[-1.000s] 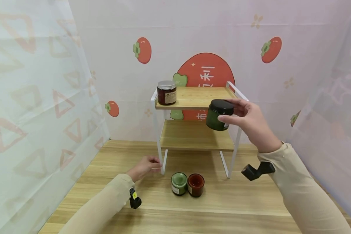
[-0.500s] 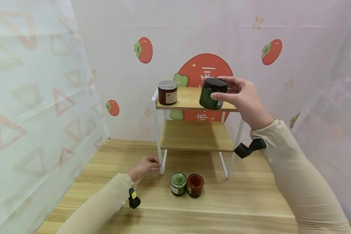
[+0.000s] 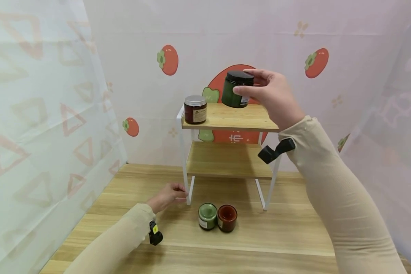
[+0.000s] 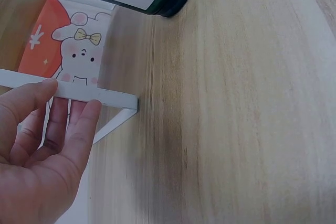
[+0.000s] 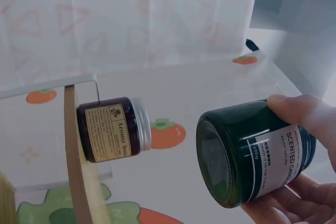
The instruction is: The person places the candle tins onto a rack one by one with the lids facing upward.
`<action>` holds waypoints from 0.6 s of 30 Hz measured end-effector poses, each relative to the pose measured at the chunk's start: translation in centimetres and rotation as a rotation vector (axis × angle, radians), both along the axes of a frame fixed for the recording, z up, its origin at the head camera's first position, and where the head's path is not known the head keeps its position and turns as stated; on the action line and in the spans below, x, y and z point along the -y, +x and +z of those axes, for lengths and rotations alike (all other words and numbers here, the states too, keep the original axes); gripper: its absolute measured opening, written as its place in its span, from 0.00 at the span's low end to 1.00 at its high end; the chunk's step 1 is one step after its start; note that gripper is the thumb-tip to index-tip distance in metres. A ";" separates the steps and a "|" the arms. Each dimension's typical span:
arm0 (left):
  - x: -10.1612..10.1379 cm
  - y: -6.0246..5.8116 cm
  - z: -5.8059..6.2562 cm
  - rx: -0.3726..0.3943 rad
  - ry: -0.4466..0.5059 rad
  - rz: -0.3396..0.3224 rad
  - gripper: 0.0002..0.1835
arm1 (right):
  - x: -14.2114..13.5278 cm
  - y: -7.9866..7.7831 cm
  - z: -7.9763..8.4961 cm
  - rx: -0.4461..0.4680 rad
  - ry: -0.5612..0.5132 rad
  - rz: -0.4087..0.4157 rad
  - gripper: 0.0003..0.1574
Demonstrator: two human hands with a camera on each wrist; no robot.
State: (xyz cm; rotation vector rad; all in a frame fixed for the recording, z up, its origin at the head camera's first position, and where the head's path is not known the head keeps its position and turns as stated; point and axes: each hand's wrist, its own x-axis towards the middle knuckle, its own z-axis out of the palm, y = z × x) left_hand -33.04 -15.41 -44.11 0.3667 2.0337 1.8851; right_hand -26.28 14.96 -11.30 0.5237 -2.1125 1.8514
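Note:
My right hand [image 3: 272, 93] holds a dark green candle jar [image 3: 230, 93] with a black lid, thumb on the near side and fingers behind. The jar is above the top board of a two-tier shelf [image 3: 241, 118], its printed label and glass base showing in the right wrist view. On that board's left end stands a dark brown jar [image 3: 194, 114] with a silver lid. Low at the left, my left hand [image 4: 44, 145] grips the shelf's white metal leg [image 4: 100, 95] between thumb and fingers.
A green candle jar [image 3: 207, 216] and a red-brown candle jar [image 3: 227, 218] stand side by side on the wooden table [image 3: 270, 239], in front of the shelf. The lower board [image 3: 226, 160] lies beneath the top one. Printed cloth [image 3: 130, 68] hangs behind and at both sides.
My right hand has raised the dark green candle jar and carried it leftward, from the top board's front edge to above that board. The left hand stays at the shelf leg.

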 end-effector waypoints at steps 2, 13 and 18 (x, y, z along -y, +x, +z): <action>0.1 0.0 0.0 -0.005 -0.002 -0.004 0.07 | 0.4 -0.3 0.1 0.001 -0.009 0.000 0.38; 0.2 0.0 0.0 -0.023 -0.015 -0.009 0.03 | 1.4 -2.6 -0.8 0.027 -0.046 -0.006 0.36; 0.2 0.1 0.0 -0.023 -0.015 -0.014 0.04 | 1.8 -3.2 -1.2 0.038 -0.044 -0.020 0.37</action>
